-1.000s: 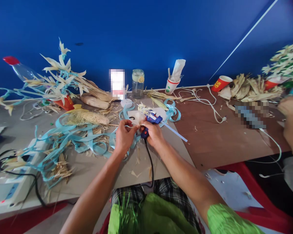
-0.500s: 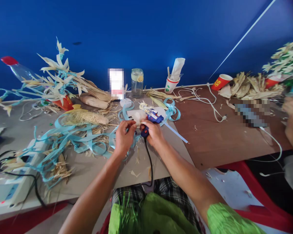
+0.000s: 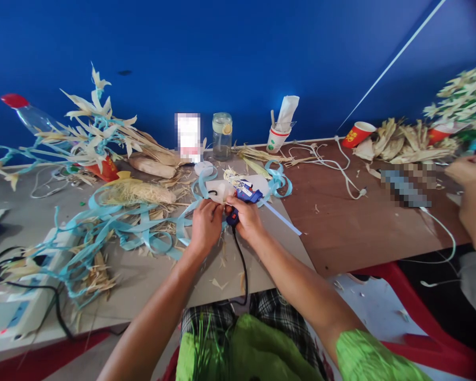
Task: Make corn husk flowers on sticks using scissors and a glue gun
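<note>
My right hand (image 3: 246, 218) is wrapped round the handle of a blue hot glue gun (image 3: 246, 197), whose black cord (image 3: 241, 264) runs down toward my lap. My left hand (image 3: 204, 225) is closed right beside it, fingers curled on a small pale piece that I cannot make out. Both hands sit together over the grey table (image 3: 143, 275), just in front of a white sheet (image 3: 222, 188) with husk scraps. Light blue ribbon (image 3: 122, 225) lies in loops to the left of my left hand.
Dried corn-husk flowers (image 3: 91, 132) on blue stems stand at the left by a red-capped bottle (image 3: 27, 114). A glass jar (image 3: 222, 136), paper cups (image 3: 278, 138) and white cables (image 3: 341, 169) sit at the back. Another person's hand (image 3: 474, 196) works at the right edge. A power strip (image 3: 19, 307) lies front left.
My left hand has closed in and down against the right hand and the glue gun; its fingers have curled tighter. The other person's hand at the right has shifted slightly.
</note>
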`<control>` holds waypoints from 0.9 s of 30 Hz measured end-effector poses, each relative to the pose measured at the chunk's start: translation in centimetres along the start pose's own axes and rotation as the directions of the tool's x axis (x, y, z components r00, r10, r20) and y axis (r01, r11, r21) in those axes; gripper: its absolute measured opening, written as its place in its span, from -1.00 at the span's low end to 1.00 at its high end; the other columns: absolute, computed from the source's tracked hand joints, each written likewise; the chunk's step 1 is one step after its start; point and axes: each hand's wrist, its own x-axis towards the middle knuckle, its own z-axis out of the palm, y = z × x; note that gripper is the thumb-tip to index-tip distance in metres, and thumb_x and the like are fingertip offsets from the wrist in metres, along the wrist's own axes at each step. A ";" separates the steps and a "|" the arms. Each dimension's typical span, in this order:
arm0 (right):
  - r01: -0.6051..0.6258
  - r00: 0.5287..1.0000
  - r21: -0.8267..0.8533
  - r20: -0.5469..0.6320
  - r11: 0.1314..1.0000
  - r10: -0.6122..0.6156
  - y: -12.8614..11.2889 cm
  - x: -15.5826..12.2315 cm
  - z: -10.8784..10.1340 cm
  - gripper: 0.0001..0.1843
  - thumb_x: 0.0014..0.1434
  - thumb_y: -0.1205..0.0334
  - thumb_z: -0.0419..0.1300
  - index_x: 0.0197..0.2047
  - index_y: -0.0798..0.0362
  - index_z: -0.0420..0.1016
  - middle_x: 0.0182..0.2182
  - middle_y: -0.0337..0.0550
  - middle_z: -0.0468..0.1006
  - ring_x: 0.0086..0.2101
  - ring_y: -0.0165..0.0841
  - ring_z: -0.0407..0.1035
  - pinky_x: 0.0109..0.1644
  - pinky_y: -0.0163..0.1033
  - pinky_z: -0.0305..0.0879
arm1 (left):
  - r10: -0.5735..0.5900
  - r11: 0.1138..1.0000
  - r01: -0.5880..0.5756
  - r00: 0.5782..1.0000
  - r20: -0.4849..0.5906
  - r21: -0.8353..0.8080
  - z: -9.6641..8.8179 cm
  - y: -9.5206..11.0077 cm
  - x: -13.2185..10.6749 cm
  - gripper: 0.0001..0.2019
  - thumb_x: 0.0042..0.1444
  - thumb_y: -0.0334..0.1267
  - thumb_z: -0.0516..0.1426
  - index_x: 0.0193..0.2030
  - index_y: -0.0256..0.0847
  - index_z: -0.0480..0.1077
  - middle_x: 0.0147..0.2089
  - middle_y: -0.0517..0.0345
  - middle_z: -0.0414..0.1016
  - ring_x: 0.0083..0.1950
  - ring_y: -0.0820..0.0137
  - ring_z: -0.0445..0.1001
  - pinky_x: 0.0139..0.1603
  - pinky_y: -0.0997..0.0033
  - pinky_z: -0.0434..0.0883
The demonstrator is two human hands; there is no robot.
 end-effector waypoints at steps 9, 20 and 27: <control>0.018 0.997 0.065 -0.079 0.998 -0.013 -0.1 0.2 0.2 -0.73 -0.30 0.34 0.31 -0.47 0.09 0.33 -0.67 -0.41 0.35 -0.67 -0.57 0.19 -0.60 -0.42 0.11 | -0.055 0.998 0.053 0.995 -0.078 -0.031 0.3 -0.3 -0.3 -0.87 0.11 -0.31 0.05 -0.19 -0.22 0.32 -0.25 0.07 0.43 -0.23 0.35 0.39 -0.16 0.33 0.31; 0.098 0.993 0.022 -0.072 0.995 -0.097 0.5 0.3 0.0 -0.75 -0.25 0.27 0.33 -0.49 0.08 0.34 -0.65 -0.40 0.34 -0.64 -0.56 0.19 -0.57 -0.40 0.12 | -0.095 0.995 0.093 0.993 -0.070 -0.034 0.3 0.0 -0.3 -0.88 0.05 -0.29 0.12 -0.25 -0.21 0.37 -0.35 0.15 0.45 -0.36 0.42 0.39 -0.27 0.41 0.30; 0.138 0.990 -0.032 -0.008 0.990 -0.139 -0.4 -0.5 0.0 -0.68 -0.08 0.00 0.29 -0.35 0.05 0.40 -0.54 -0.32 0.46 -0.61 -0.54 0.22 -0.55 -0.39 0.14 | -0.335 0.889 0.285 0.938 -0.086 -0.358 -0.2 0.3 0.1 -0.88 0.05 -0.23 0.13 -0.31 -0.21 0.40 -0.49 0.25 0.36 -0.52 0.53 0.24 -0.48 0.52 0.20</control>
